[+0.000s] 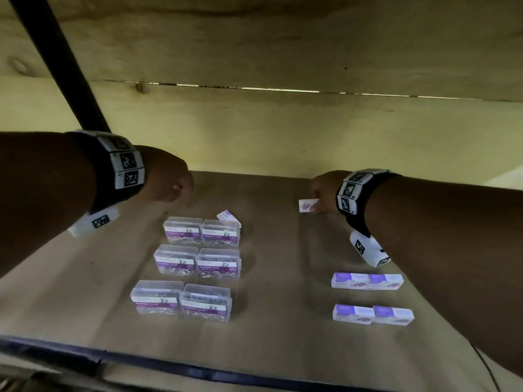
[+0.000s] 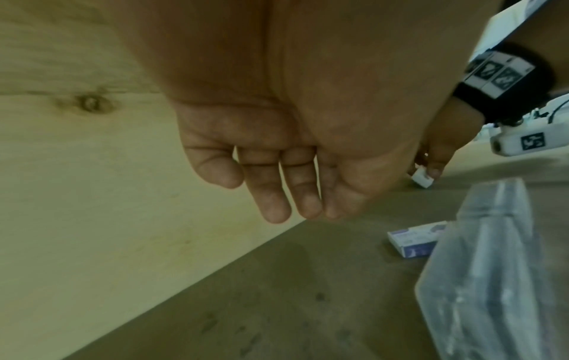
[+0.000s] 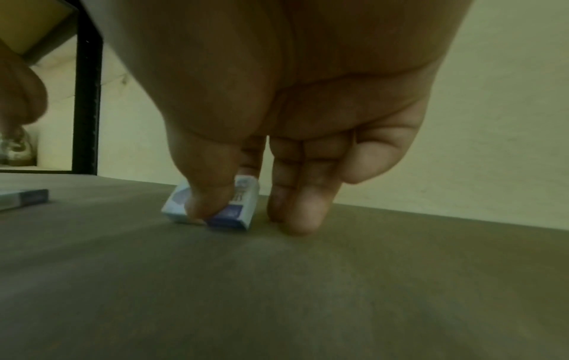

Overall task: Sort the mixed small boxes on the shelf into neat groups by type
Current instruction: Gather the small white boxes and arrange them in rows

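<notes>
- Right hand [image 3: 295, 117] had a narrow grip: thumb and forefinger pinched a small white-and-purple carton [image 3: 212, 204], which stood on edge on the shelf [image 1: 283, 278] near the back wall [image 1: 311, 131].
- Left hand [image 2: 277, 151] held nothing, fingers loosely curled, hovering above the shelf, well apart from the right grip.
- Risk: the pinch covered only one narrow end, so the carton could twist or slip out on lifting; judged likely if pulled fast.
- Risk: swinging it toward the person could knock the two pairs of cartons [image 1: 368, 281] out of line, since those lay below the right wrist, between the grip and the shelf's front edge.
- Stray carton [image 1: 228, 217] lay tilted against the back right paper clip box [image 1: 220, 233], far to the left of the right grip, near the left hand; reaching for it could shove the clear boxes.
- Six paper clip boxes sat in three pairs, the front pair [image 1: 181, 301] nearest the person.
- Black shelf post [image 1: 56, 66] stood behind the left wrist; not in the right grip's way.
</notes>
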